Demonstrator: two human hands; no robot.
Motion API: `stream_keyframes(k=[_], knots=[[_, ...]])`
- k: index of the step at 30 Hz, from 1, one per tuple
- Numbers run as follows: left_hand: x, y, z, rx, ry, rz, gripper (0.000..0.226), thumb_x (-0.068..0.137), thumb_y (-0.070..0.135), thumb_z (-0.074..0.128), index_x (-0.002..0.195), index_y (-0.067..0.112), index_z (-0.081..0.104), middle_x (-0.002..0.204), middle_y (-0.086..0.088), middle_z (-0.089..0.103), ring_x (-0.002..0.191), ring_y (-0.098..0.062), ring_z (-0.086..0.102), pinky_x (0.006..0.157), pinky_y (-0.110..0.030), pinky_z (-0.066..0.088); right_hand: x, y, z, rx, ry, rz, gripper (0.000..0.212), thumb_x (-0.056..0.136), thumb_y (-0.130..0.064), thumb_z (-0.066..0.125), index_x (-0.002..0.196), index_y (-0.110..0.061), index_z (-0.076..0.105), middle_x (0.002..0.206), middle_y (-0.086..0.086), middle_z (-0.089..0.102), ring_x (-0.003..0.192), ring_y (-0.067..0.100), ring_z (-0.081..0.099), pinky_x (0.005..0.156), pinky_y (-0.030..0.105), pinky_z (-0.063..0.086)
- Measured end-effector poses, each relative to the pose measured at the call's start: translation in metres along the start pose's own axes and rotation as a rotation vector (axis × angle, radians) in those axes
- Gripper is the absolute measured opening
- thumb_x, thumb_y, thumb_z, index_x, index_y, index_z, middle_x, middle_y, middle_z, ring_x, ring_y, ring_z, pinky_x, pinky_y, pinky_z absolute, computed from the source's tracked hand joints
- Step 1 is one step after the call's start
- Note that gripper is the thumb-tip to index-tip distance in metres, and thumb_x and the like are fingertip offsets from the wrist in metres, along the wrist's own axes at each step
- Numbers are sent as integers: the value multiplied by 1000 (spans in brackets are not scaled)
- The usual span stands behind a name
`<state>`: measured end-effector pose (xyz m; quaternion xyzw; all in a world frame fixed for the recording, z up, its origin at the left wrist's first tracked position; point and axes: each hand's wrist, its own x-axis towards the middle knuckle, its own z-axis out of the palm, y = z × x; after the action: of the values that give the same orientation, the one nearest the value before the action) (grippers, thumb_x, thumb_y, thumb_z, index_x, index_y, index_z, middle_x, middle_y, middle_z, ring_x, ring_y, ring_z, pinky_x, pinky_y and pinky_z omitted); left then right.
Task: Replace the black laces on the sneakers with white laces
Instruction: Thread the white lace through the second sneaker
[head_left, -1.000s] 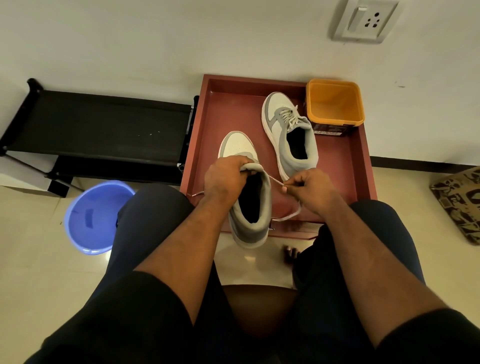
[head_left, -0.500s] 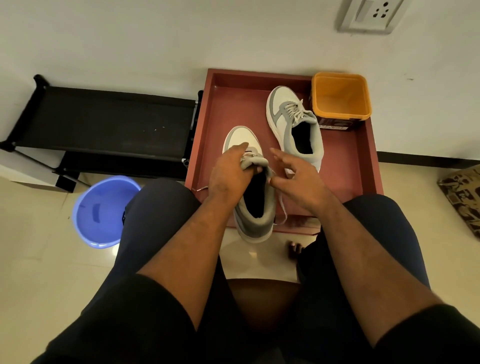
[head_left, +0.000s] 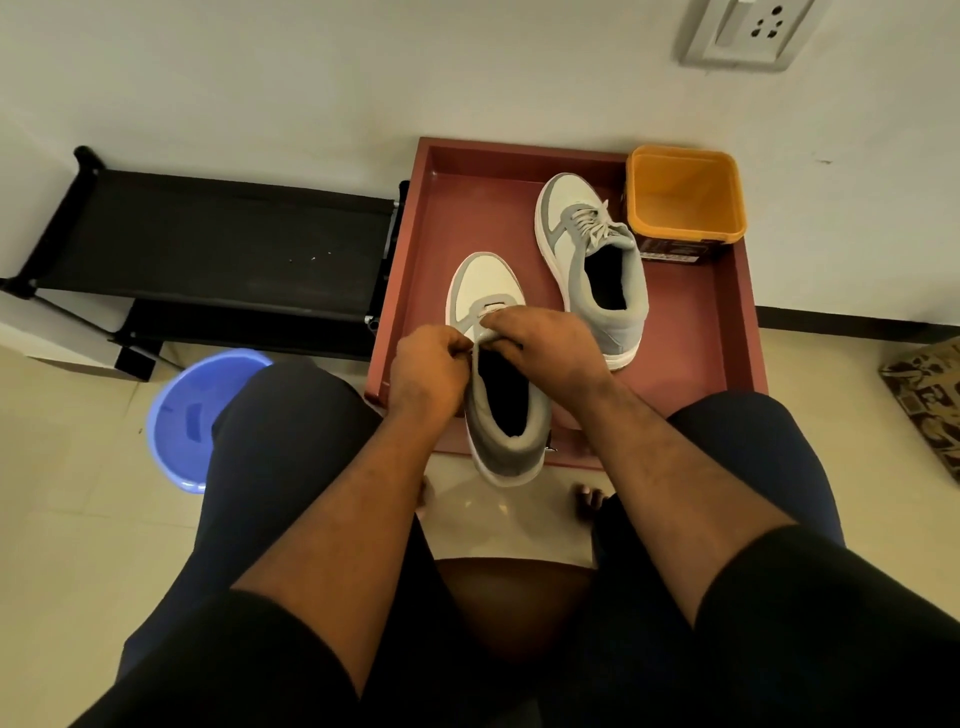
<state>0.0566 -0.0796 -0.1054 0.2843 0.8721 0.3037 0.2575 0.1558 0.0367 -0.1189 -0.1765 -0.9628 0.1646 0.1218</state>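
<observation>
The near grey-and-white sneaker lies on the front edge of the red tray, its heel hanging over the floor. My left hand is curled and pinches the left edge of the shoe's opening. My right hand reaches across from the right, and its curled fingers grip the top of the tongue. Both hands cover the eyelets, so this shoe's lace is hidden. The second sneaker stands farther back in the tray with a pale lace threaded and tied.
An orange tub sits in the tray's back right corner. A black rack stands left of the tray against the wall. A blue bucket is on the floor by my left knee, and a patterned cushion at far right.
My right hand let go of the pulled-out lace end and moved left onto the tongue. My left hand shifted from the tongue to the shoe's left edge. The loose lace no longer shows.
</observation>
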Motion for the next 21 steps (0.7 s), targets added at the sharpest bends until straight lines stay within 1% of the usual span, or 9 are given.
stream_keyframes(k=[2,4,6,9,11,13,15,18,21], knots=[[1,1,-6,98,-9,10,13,91,13,61,90,14,74,82,-1,70,71,-13,63,58,-19,46,0,2,-4,-59,-16,41,24,94,-26,51,105,-13,68,100,8,72,89,32,67,68,43,54],[1,3,-14,173,20,-15,22,89,12,60,68,16,65,66,1,62,59,-12,57,50,-20,40,-1,5,-9,-118,-45,43,24,97,-23,48,107,-12,67,98,9,72,87,33,67,69,44,54],[3,1,-20,186,21,-59,24,88,12,61,63,13,63,66,-4,64,64,-19,63,54,-26,49,-3,4,-11,-147,-70,28,24,99,-21,46,110,-12,66,98,9,72,85,33,68,68,43,55],[3,0,-21,202,-47,-44,16,88,14,63,73,17,68,76,-4,68,74,-21,67,70,-36,58,-5,3,-13,-158,-72,42,25,100,-25,45,109,-13,65,97,8,71,84,31,68,65,38,52],[2,0,-18,145,-75,-18,12,88,15,64,83,24,68,87,3,70,78,-15,65,75,-33,58,-5,5,-15,-128,-47,90,25,98,-32,50,109,-16,65,103,5,70,91,28,67,69,37,50],[1,1,-15,74,-120,11,26,90,12,64,113,24,67,108,8,67,88,-10,64,76,-13,48,-9,5,-19,38,-64,159,34,91,-37,62,120,-19,64,120,1,66,109,21,61,86,36,49],[0,3,-14,82,-140,59,46,89,6,62,130,24,59,130,5,60,112,-13,60,84,-15,40,-17,5,-26,309,-56,260,52,81,-36,75,128,-18,61,130,-1,61,122,15,53,103,32,43],[0,10,-9,-50,-135,91,55,86,0,60,135,24,56,136,5,55,125,-15,51,96,-23,40,-38,9,-36,487,-22,487,56,76,-29,81,128,-18,62,123,-3,62,114,11,55,100,23,40],[-2,17,-1,-24,-150,238,69,80,4,67,142,25,45,137,4,47,125,-15,46,99,-24,38,-51,10,-36,533,-169,589,64,75,-25,81,134,-22,56,119,-10,61,108,6,56,95,21,42]])
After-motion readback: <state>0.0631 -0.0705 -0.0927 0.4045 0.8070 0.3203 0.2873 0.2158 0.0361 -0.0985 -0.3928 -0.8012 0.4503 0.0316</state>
